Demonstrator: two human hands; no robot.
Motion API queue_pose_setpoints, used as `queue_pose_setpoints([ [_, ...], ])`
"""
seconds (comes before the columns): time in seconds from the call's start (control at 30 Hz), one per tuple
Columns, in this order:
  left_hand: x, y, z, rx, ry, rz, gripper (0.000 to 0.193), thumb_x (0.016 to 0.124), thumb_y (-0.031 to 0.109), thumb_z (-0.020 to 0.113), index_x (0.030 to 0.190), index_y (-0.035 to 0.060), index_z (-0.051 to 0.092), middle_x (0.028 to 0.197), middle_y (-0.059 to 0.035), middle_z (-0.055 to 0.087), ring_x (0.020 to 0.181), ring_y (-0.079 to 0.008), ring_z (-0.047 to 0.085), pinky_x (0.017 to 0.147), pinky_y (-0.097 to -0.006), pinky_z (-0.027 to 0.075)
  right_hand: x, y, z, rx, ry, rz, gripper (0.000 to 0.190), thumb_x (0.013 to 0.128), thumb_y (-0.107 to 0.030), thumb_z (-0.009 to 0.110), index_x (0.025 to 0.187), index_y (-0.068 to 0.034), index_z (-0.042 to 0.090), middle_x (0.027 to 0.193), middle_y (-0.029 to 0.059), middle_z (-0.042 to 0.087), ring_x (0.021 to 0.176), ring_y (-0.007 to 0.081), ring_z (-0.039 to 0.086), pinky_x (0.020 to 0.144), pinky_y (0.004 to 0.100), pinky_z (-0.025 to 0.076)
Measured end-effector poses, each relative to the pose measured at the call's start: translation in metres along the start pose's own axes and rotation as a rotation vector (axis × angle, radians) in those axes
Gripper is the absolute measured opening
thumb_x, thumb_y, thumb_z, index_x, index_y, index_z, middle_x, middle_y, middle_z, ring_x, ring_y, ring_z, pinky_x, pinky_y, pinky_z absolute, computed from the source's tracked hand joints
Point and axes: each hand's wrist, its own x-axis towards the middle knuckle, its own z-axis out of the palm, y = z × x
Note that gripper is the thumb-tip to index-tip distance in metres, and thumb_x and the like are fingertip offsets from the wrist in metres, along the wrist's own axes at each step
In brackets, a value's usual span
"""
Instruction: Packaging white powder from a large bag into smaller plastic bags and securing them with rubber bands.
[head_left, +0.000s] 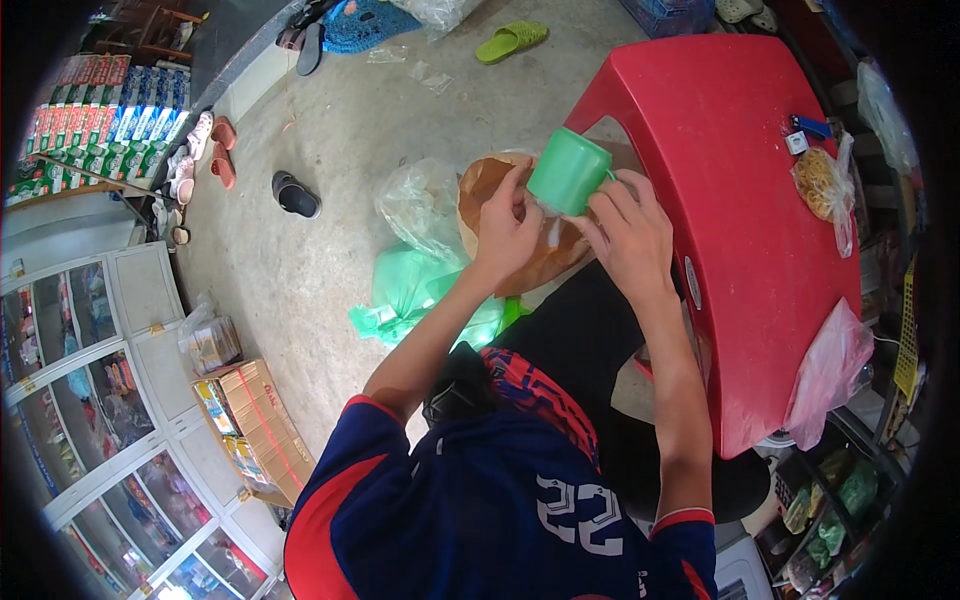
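A light green plastic mug (570, 171) is tipped on its side in front of me. My right hand (628, 232) grips it near its handle and rim. My left hand (511, 225) is at the mug's lower left edge, with the fingertips pinching what looks like a bit of clear plastic there. What lies inside the mug is hidden. Directly beneath both hands stands an opened brown paper bag (486, 187), its top edge folded outward. Something small and whitish shows over the bag, too blurred to name.
A red plastic table (750, 187) stands close at my right, bearing a bag of yellowish rings (816, 182) and a pink plastic bag (829, 375). Green plastic bags (409, 285) and a clear bag (421, 206) lie left of the paper bag. A black slipper (296, 195) is on the concrete floor.
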Motion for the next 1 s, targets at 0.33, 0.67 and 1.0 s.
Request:
queue_pose_setpoints([
  [0.33, -0.003, 0.004, 0.003, 0.019, -0.037, -0.051, 0.057, 0.096, -0.004, 0.052, 0.152, -0.0052, 0.045, 0.104, -0.0164, 0.075, 0.085, -0.0125, 0.07, 0.074, -0.028, 0.056, -0.003, 0.001, -0.001, 0.022, 0.009, 0.006, 0.028, 0.076, -0.021, 0.084, 0.092, -0.009, 0.065, 0.102, 0.0028, 0.064, 0.114, 0.0292, 0.062, 0.081, 0.0412, 0.059],
  [0.67, -0.001, -0.003, 0.003, 0.017, -0.026, -0.002, 0.056, 0.096, -0.004, 0.052, 0.152, -0.0046, 0.046, 0.1, -0.0156, 0.075, 0.083, -0.012, 0.069, 0.073, -0.0284, 0.056, -0.005, 0.004, 0.0, 0.011, 0.013, -0.001, 0.028, 0.077, -0.022, 0.084, 0.092, -0.01, 0.065, 0.103, 0.0021, 0.064, 0.114, 0.0286, 0.062, 0.083, 0.0409, 0.058],
  [1.0, 0.0, -0.004, 0.006, 0.024, -0.022, 0.001, 0.055, 0.098, -0.002, 0.054, 0.152, -0.0048, 0.046, 0.098, -0.015, 0.075, 0.083, -0.0112, 0.07, 0.073, -0.028, 0.056, -0.006, 0.005, 0.002, 0.003, -0.005, -0.005, 0.028, 0.077, -0.023, 0.084, 0.092, -0.01, 0.064, 0.101, 0.0019, 0.062, 0.115, 0.0284, 0.061, 0.084, 0.0417, 0.058],
])
